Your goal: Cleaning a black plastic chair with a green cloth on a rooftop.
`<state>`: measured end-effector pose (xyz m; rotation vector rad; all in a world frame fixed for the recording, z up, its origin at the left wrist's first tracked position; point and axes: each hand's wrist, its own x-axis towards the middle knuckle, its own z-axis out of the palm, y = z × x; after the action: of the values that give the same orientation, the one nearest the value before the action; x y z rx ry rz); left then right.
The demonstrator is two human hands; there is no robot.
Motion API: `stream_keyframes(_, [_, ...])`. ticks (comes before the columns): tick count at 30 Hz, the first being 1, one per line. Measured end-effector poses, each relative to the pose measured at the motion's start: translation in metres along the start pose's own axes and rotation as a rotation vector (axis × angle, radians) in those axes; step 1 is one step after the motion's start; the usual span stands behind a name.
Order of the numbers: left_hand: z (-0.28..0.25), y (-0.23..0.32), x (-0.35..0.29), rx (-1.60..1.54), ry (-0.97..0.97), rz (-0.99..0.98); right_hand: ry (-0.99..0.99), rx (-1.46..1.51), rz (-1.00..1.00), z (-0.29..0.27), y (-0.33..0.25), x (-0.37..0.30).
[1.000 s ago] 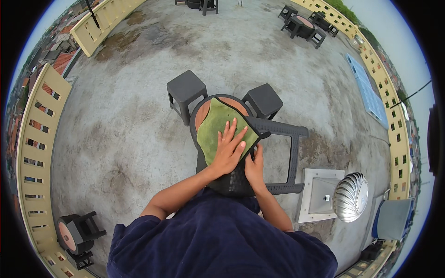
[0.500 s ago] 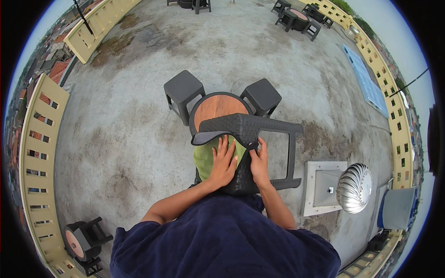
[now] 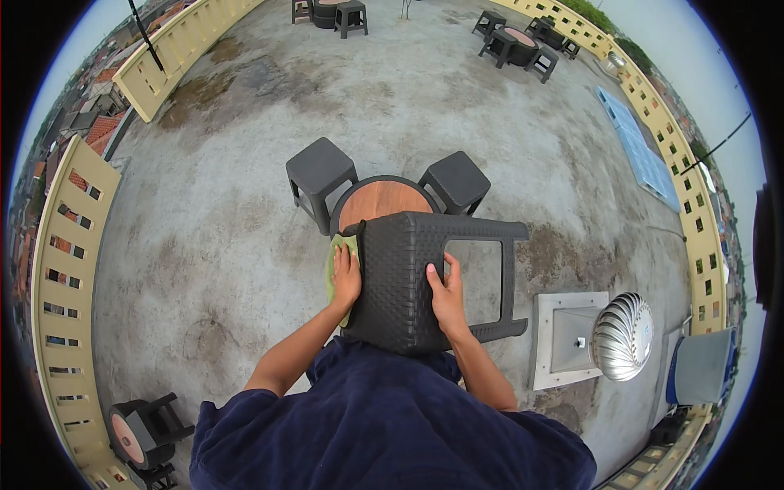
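A dark grey woven-pattern plastic stool [image 3: 400, 278] lies tipped on its side in front of me, its legs pointing right and its seat facing left. My right hand [image 3: 447, 300] grips the stool at the opening between its legs, thumb on the outer face and fingers through the gap. Against the seat side lies a green cloth [image 3: 333, 265] with a dark edge, mostly hidden. On it my left hand [image 3: 347, 282] presses flat, fingers stretched out and close together.
Just beyond the stool stands a round wood-topped table [image 3: 384, 200], with a grey stool [image 3: 321, 170] at its left and another stool [image 3: 459, 180] at its right. A metal turbine vent [image 3: 622, 336] rises from the floor at right. Yellow parapets [image 3: 61, 310] border the rooftop.
My left hand has moved left with the cloth, from the stool's upturned face to its seat side. The stool has turned, and my right hand has shifted onto the leg opening.
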<state>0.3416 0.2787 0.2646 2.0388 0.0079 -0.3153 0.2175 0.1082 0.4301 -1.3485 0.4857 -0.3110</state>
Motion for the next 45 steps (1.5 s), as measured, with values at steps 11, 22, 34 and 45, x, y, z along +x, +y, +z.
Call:
stream_keyframes(11, [-0.019,0.167,-0.049,0.024,-0.024,0.691,0.001,-0.209,-0.126,-0.005,0.018,0.008])
stream_keyframes(22, [-0.002,0.056,-0.046,0.047,-0.052,0.233,-0.044,-0.037,0.200,0.006,0.001,0.007])
stream_keyframes(34, [-0.014,0.135,-0.038,-0.068,-0.094,0.554,0.025,-0.223,0.080,0.006,0.001,0.000])
stream_keyframes(45, [-0.006,0.075,-0.081,0.152,-0.106,0.521,0.107,-0.123,0.172,-0.013,0.011,0.008])
